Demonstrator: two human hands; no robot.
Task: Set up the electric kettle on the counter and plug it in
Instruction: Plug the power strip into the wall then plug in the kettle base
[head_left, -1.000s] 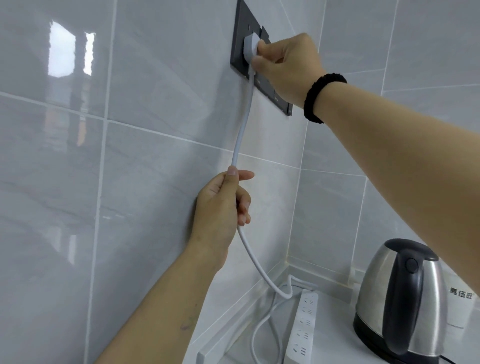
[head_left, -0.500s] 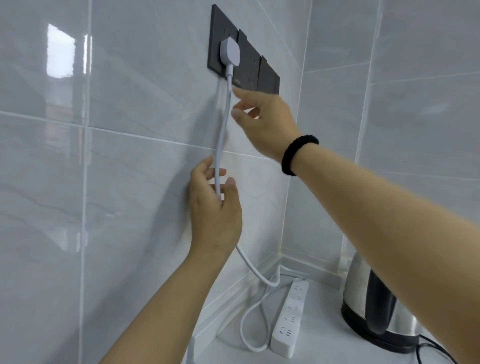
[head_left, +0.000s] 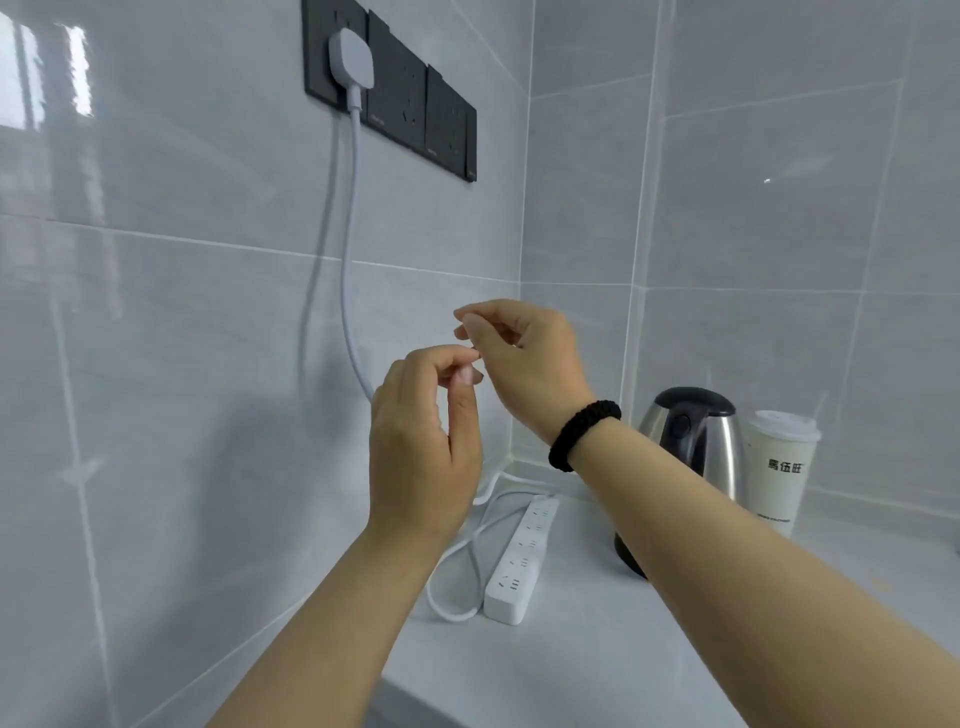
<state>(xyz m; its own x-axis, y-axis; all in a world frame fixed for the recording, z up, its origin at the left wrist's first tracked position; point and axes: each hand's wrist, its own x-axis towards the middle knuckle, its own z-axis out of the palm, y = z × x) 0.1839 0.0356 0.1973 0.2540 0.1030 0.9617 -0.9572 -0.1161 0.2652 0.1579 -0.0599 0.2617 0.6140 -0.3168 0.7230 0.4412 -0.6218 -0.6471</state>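
Right of centre, lower frame: kettle (head_left: 691, 457) stands upright on the tabletop (head_left: 571, 675), steel body with black lid and handle, partly hidden behind the right forearm; parked in the corner, likely to stay near the power.
Kettle cord: not visible, so can't tell whether it is plugged in; judged the step still to do.
Power strip (head_left: 519, 561): white, lies flat on the tabletop just left of the kettle, no plug seen in its sockets; placed close, probably so the kettle lead can reach.
Strip cable (head_left: 347, 270): white, loops loose on the tabletop by the strip, then climbs the wall tiles toward upper left of frame.
Plug (head_left: 352, 60): white, seated in the leftmost socket of the dark wall outlet panel (head_left: 447, 114), upper centre; strip looks supplied with power.
Left hand (head_left: 423, 447): centre frame, raised in the air, fingers loosely curled with thumb near fingertips, grasping nothing, clear of the cable behind it.
Right hand (head_left: 524, 364): just above and right of the left hand, fingers relaxed and half curled, holding nothing; fingertips of both hands near each other, contact unclear.
Wristband (head_left: 582, 434): black, on the right wrist.
Cup (head_left: 782, 467): white lidded takeaway cup with dark print, just right of the kettle, against the wall.
Next move, judged: find the kettle's plug and push it into the strip.
Risk: cup close enough to get knocked.
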